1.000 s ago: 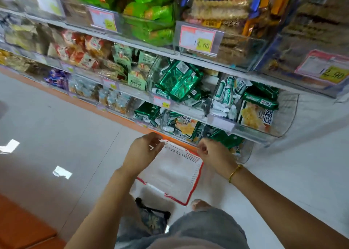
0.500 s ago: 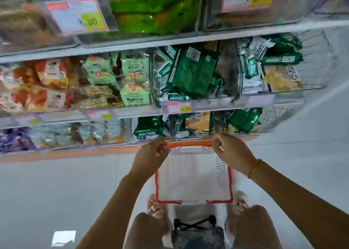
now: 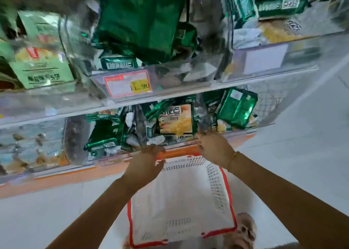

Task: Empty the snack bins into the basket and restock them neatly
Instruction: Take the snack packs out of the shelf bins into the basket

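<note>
Your left hand (image 3: 145, 161) and right hand (image 3: 213, 146) both reach the front lip of the clear plastic snack bin (image 3: 113, 155) at centre frame; blur hides whether either one grips it. The white perforated plastic basket with a red rim (image 3: 179, 201) lies lower centre, below your hands. Shiny green foil snack packets (image 3: 103, 135) fill the bin.

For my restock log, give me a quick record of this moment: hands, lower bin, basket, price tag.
lower bin: holds green snack packs
left hand: at lower bin's front edge, grip unclear
right hand: at the same edge, grip unclear
basket: white, red rim, on floor below hands, empty
price tag: on upper bin front
</note>
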### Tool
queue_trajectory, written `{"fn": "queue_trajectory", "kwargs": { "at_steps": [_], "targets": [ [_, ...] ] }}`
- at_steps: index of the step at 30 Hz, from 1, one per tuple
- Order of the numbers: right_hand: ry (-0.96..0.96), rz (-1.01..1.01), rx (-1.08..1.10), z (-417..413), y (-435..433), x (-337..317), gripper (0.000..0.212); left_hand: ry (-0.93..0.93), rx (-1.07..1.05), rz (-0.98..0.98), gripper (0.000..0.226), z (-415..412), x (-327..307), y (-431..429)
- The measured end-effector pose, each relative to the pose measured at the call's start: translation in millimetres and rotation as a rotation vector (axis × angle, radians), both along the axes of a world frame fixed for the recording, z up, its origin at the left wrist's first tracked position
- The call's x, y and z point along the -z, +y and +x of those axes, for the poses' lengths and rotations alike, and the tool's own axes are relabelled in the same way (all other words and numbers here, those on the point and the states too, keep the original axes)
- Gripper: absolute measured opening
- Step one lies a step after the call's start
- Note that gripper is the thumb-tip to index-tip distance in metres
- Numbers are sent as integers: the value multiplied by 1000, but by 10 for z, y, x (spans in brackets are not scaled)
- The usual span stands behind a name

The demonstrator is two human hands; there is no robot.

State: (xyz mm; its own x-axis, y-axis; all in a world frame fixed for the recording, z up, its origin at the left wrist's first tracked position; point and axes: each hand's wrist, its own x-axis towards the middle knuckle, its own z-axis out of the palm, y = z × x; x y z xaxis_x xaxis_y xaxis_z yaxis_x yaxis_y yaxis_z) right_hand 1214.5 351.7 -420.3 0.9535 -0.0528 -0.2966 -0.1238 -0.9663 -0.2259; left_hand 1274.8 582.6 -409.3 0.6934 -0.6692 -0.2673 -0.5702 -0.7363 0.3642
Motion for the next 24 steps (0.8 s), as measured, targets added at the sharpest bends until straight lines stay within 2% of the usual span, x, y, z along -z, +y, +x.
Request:
{"fn": "queue_trajectory", "kwargs": {
  "at_steps": [4,6,16,19,23,24],
  "targets": [
    [-84,-112,-121,-2,-61,407,42,-264,184,29,62,-54,476,-180],
    [-120,-129,-125,-21,-93,554,44,-358,169,-38,73,-63,694,-255],
    [-295,-118,-139,-150,-129,952,55,-685,133,-131,67,-107,1260,-489],
    [-366,-102,-144,-181,-142,962,53,-623,156,-183,68,-115,1311,-467],
    [-371,-63,-144,-89,-281,819,35,-267,58,-426,47,-12,1032,-463],
    [-376,-39,-130,-41,-303,767,33,-259,8,-502,42,49,906,-471]
  ]
}}
